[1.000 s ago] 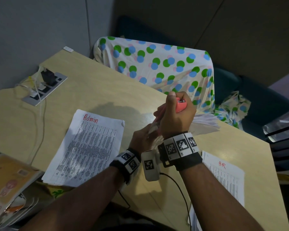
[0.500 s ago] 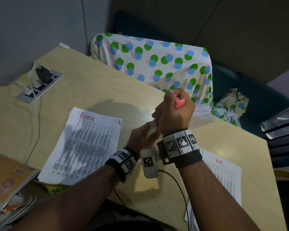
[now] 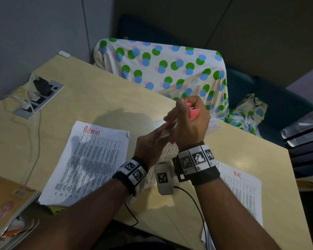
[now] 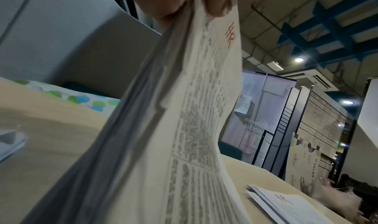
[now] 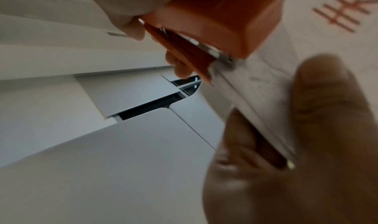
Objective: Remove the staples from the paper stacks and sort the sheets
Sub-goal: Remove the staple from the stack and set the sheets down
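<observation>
My left hand pinches the top corner of a stapled paper stack marked "HR" in red and holds it up above the desk. My right hand grips a coral-pink staple remover. In the right wrist view the staple remover has its metal tip against the top edge of the paper stack, close to my left hand's thumb. The staple itself is hidden.
An "Admin" sheet pile lies on the desk at left, an "HR" sheet pile at right. A power socket panel with cables sits far left. A dotted cloth-covered chair stands behind. Books lie bottom left.
Both hands stay together at the stack's corner; the right hand with the staple remover has shifted slightly against the paper. The view has drifted a little.
</observation>
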Demonstrator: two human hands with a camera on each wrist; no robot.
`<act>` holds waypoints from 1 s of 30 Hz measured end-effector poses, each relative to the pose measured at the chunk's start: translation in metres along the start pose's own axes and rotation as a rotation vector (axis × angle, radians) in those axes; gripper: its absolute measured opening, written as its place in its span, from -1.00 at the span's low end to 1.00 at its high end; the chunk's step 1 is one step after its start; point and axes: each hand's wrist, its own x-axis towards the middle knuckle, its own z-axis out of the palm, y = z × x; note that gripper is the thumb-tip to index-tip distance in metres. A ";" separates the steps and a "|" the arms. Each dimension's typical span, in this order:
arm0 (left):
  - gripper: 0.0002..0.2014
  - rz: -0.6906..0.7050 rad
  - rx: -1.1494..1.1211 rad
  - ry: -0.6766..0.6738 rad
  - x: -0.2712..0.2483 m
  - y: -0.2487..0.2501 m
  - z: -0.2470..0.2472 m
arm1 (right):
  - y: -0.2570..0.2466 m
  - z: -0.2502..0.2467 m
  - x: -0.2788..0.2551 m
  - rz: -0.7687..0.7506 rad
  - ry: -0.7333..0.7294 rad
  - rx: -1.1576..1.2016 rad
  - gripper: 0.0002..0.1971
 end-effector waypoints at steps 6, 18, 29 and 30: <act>-0.91 0.235 -0.018 0.119 -0.003 -0.006 -0.004 | -0.033 -0.017 0.020 -0.129 0.099 0.072 -0.86; -0.76 0.138 -0.261 0.229 0.024 0.003 -0.019 | 0.067 -0.146 0.006 0.444 0.102 -0.378 -0.62; -0.66 0.152 -0.169 -0.028 0.025 0.016 -0.040 | 0.098 -0.160 -0.037 0.777 -0.453 -0.220 -0.51; -0.66 0.133 -0.170 -0.015 0.026 0.014 -0.042 | 0.102 -0.160 -0.036 0.798 -0.457 -0.201 -0.50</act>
